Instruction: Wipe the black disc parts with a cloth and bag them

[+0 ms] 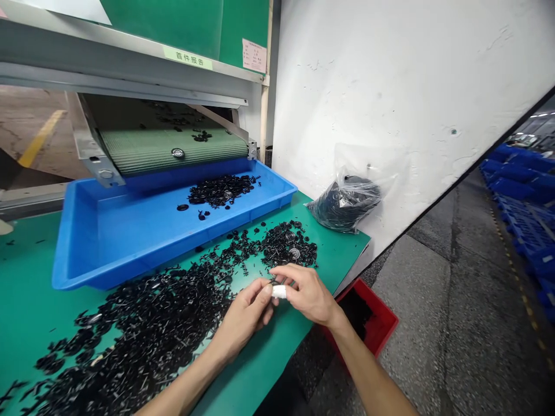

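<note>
Over the green table top [277, 346], my left hand [247, 315] and my right hand [310, 294] meet, fingertips together. Between them is a small dark plastic part [274, 283], mostly covered by the fingers. The left thumb and fingers pinch it, and the right fingers close on it from the other side. A white wrap [279, 291] covers one digit of my right hand. Just beyond the hands lies a pile of round black plastic parts [288, 242]. A larger heap of black parts and thin scraps [165, 323] spreads to the left.
A blue tray [125, 231] holds more black parts under the lower end of a green conveyor belt [143, 150], where one round part [177, 153] rests. Against the white panel [416, 104] leans a clear bag of black parts [347, 199]. Below the table edge stands a red bin [381, 332].
</note>
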### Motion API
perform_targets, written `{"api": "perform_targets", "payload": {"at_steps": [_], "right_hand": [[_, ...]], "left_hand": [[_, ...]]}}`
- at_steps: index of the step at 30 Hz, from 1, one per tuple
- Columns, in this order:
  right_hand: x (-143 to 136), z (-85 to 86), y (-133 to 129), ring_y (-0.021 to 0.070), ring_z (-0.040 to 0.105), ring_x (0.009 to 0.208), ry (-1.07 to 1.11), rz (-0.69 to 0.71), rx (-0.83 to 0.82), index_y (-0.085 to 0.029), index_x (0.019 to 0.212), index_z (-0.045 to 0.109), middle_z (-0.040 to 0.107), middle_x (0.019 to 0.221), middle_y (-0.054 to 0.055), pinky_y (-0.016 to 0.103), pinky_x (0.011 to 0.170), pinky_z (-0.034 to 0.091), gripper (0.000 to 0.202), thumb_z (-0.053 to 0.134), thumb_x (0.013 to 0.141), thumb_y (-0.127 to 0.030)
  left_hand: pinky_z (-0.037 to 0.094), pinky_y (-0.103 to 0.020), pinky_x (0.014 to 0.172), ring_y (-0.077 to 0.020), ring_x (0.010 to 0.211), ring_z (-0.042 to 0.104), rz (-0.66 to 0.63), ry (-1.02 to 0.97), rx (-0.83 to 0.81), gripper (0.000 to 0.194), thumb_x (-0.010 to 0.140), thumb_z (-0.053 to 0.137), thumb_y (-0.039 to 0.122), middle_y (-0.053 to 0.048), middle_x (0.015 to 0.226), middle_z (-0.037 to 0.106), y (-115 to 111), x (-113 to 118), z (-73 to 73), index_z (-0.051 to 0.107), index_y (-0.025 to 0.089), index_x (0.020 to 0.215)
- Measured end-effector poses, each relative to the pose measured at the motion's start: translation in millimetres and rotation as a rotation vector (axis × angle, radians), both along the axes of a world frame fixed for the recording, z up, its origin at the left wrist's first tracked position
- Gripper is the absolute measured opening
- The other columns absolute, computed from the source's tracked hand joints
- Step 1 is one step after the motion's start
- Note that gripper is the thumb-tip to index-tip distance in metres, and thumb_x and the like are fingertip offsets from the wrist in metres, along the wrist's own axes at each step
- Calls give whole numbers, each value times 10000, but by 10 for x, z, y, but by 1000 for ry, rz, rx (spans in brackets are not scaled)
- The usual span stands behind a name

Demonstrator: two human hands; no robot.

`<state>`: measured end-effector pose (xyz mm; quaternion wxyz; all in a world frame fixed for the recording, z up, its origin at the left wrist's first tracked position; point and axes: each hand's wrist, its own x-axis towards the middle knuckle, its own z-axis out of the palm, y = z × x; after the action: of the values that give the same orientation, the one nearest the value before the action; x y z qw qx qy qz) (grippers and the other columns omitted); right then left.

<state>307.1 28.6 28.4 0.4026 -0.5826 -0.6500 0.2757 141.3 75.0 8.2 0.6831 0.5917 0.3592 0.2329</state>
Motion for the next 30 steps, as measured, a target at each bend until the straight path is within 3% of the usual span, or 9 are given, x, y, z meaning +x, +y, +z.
{"api": "perform_targets", "payload": {"at_steps": [3, 11, 17, 20, 23, 27, 30], "right_hand": [[11, 58, 14, 112, 546, 681, -81, 77, 4, -214, 918, 710, 627, 781, -15, 215, 625, 421, 231, 550, 808, -89], [-4, -49, -52, 93, 525, 562, 80, 72, -166, -201, 778, 586, 567, 643, -59, 182, 511, 377, 201, 547, 674, -33], [-84, -214, -106, 94, 533, 533, 122, 6, -62, -206, 813, 628, 579, 596, -55, 194, 525, 389, 218, 510, 747, -35], [-98, -260, -64, 90, 529, 478, 124, -8, -15, -194, 800, 625, 551, 526, -60, 196, 515, 396, 160, 503, 837, -97], [-22, -243, 54, 93, 559, 492, 101, -8, -21, -187, 931, 628, 598, 602, -43, 196, 519, 420, 212, 434, 889, -112], [101, -141, 233, 145, 618, 792, -290, -124, 36, -194, 1089, 634, 647, 973, 46, 245, 717, 451, 384, 398, 841, -20], [95, -81, 332, 170, 589, 821, -563, -133, -84, -208, 1054, 663, 609, 1018, 57, 259, 694, 417, 307, 443, 880, -81]], "left_hand": [[177, -202, 432, -89, 427, 266, -32, 18, -1, 404, 872, 498, 576, 86, 474, 392, 13, -18, -1, 521, 205, 714], [290, -240, 520, -132, 535, 373, -43, 165, 212, 466, 901, 428, 584, 50, 536, 435, -8, -44, 15, 443, 214, 618], [298, -244, 504, -131, 517, 384, -33, 176, 182, 458, 918, 398, 582, 53, 533, 441, -29, -19, -24, 430, 221, 638], [294, -232, 484, -118, 488, 383, 13, 123, 130, 445, 923, 425, 558, 51, 506, 461, -54, 11, -55, 475, 210, 650], [276, -205, 448, -88, 450, 352, 123, 9, 29, 429, 930, 457, 523, 51, 494, 464, -48, 19, -75, 516, 192, 664], [263, -157, 389, -60, 446, 369, 275, -289, -249, 297, 880, 600, 454, 33, 582, 515, 39, -2, -48, 603, 168, 798], [287, -129, 355, -61, 473, 432, 322, -443, -416, 282, 821, 699, 362, 18, 663, 546, 101, -18, -13, 639, 163, 1011]]}}
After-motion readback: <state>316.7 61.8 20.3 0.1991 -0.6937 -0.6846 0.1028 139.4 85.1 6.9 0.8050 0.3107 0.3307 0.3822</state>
